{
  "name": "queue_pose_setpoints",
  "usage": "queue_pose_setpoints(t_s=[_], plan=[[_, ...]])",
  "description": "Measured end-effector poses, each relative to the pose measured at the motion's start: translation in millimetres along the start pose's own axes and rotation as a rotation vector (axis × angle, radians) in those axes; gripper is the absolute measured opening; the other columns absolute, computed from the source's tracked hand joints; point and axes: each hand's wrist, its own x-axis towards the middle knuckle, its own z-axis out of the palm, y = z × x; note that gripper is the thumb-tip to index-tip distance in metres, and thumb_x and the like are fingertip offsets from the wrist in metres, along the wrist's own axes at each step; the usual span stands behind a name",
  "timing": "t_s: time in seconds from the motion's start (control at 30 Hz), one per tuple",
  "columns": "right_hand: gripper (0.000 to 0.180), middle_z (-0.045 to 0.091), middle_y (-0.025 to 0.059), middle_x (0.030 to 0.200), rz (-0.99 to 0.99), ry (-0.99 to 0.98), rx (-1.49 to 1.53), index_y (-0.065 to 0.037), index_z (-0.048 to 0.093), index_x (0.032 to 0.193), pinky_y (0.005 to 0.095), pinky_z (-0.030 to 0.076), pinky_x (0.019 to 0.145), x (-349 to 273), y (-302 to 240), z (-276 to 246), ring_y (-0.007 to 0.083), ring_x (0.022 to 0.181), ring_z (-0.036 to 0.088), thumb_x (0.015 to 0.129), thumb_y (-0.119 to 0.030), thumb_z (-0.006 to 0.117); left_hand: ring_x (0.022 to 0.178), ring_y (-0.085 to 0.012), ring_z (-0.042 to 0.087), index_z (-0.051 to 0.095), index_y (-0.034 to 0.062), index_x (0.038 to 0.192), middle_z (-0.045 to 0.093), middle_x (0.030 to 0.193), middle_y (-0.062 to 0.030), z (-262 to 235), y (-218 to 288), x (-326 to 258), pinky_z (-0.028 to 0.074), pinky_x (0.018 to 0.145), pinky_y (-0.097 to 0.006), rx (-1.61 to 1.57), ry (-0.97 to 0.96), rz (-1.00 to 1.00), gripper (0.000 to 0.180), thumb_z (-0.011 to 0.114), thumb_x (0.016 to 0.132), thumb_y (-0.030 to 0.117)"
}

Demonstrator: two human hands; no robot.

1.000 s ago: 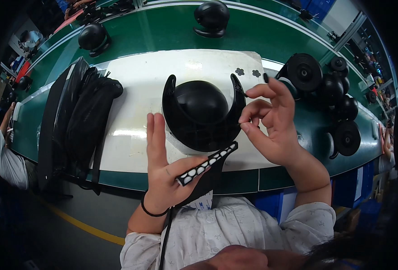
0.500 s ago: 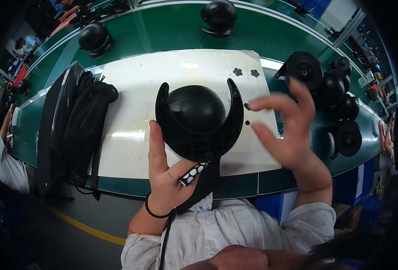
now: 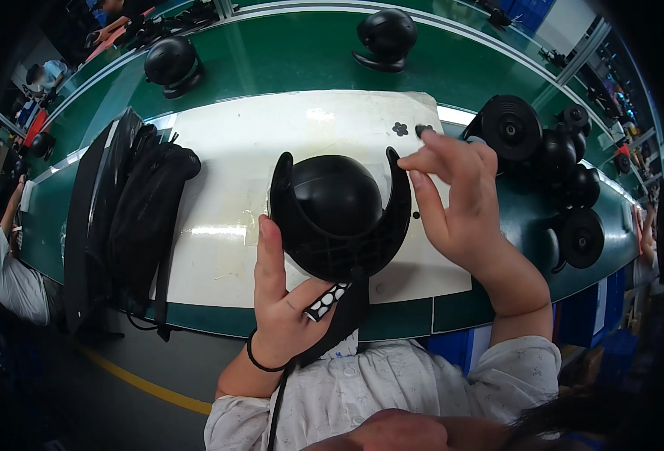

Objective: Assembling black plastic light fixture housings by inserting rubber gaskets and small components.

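My left hand (image 3: 283, 316) wraps round the underside of a black dome-shaped housing with a crescent, two-horned base (image 3: 339, 259), tilting it above a white mat. Its thumb or finger lies along the left side. At the tip of the right horn, my right hand (image 3: 459, 203) has thumb and a finger drawn close together; whatever is between them is too small to make out. Another fingertip is raised beside the flower-shaped black pads (image 3: 400, 129), with a small dark spot at its end. Below the hand, a small black dot (image 3: 416, 215) shows on the mat.
The white mat (image 3: 219, 188) covers the middle of the green table. Black bags (image 3: 148, 203) lie left. Several similar black housings (image 3: 508, 128) cluster at the right; two more (image 3: 172, 64) stand at the back. Other people sit at the far edges.
My right hand has moved up and left to the right horn, its thumb and finger coming closer together. The housing sits slightly lower and further right in view.
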Motion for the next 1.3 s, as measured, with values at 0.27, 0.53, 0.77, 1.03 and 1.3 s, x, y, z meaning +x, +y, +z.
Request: queue_pose_setpoints(t_s=[0.27, 0.53, 0.77, 1.03, 1.3], plan=[[0.040, 0.052, 0.0120, 0.115, -0.014, -0.184, -0.076, -0.006, 0.051, 0.111, 0.0354, 0.028, 0.090, 25, -25, -25, 0.0258, 0.112, 0.046, 0.072, -0.004, 0.061, 0.128, -0.0396, 0.024, 0.067, 0.0123, 0.078, 0.013, 0.140, -0.0269, -2, -1, 0, 0.024, 0.102, -0.039, 0.025, 0.037, 0.012, 0.024, 0.074, 0.058, 0.001], [0.006, 0.039, 0.0113, 0.131, 0.030, -0.308, 0.483, -0.007, 0.058, 0.084, 0.0378, 0.026, 0.099, 67, -33, 33, 0.0277, 0.123, 0.032, 0.080, -0.010, 0.056, 0.128, -0.0401, 0.024, 0.067, 0.0097, 0.078, 0.015, 0.138, -0.0287, -2, -1, 2, 0.026, 0.101, -0.038, 0.030, 0.024, 0.053, 0.019, 0.074, 0.061, 0.006], [0.007, 0.047, 0.0107, 0.124, 0.003, -0.305, 0.373, -0.006, 0.057, 0.083, 0.0389, 0.028, 0.098, 69, -32, 40, 0.0291, 0.121, 0.035, 0.079, -0.012, 0.056, 0.125, -0.0421, 0.026, 0.065, 0.0093, 0.077, 0.019, 0.138, -0.0260, 0, -3, 3, 0.027, 0.099, -0.041, -0.001, 0.052, 0.045, 0.017, 0.071, 0.062, 0.006], [0.007, 0.051, 0.0104, 0.120, -0.092, -0.222, 0.200, -0.005, 0.058, 0.083, 0.0385, 0.033, 0.093, 66, -36, 41, 0.0289, 0.112, 0.044, 0.077, -0.008, 0.058, 0.123, -0.0437, 0.028, 0.062, 0.0072, 0.072, 0.023, 0.138, -0.0233, 1, -2, 4, 0.029, 0.098, -0.045, -0.014, 0.097, 0.046, 0.011, 0.068, 0.062, 0.007], [0.007, 0.055, 0.0119, 0.111, 0.134, -0.265, 0.548, -0.003, 0.059, 0.082, 0.0351, 0.037, 0.089, 66, -36, 40, 0.0269, 0.106, 0.048, 0.077, -0.008, 0.056, 0.124, -0.0428, 0.027, 0.063, 0.0074, 0.073, 0.023, 0.138, -0.0228, 2, -2, 2, 0.028, 0.098, -0.045, -0.033, 0.088, 0.038, 0.012, 0.067, 0.061, 0.006]])
